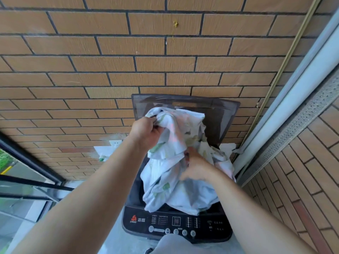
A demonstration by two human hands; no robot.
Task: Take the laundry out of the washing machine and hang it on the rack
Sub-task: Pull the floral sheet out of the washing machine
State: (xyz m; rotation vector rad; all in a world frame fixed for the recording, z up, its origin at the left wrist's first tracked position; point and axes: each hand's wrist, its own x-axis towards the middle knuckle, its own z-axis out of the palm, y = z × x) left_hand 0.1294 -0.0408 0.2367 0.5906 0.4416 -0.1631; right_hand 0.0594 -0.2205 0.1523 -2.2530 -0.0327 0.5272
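A dark top-loading washing machine (176, 224) stands below me with its lid (222, 114) raised against the brick wall. A white sheet with a pale floral print (176, 187) is bunched above the tub, its lower folds still hanging over the opening. My left hand (146, 132) grips the upper end of the sheet, lifted high. My right hand (196, 167) holds a fold lower down in the middle of the bundle. The drum's inside is hidden by the cloth. No rack is in view.
An orange brick wall (128, 66) fills the background, with a white wall socket (115, 143) left of the machine. A glass railing (27, 180) runs at the left. A white and grey sliding-door frame (293, 99) stands at the right.
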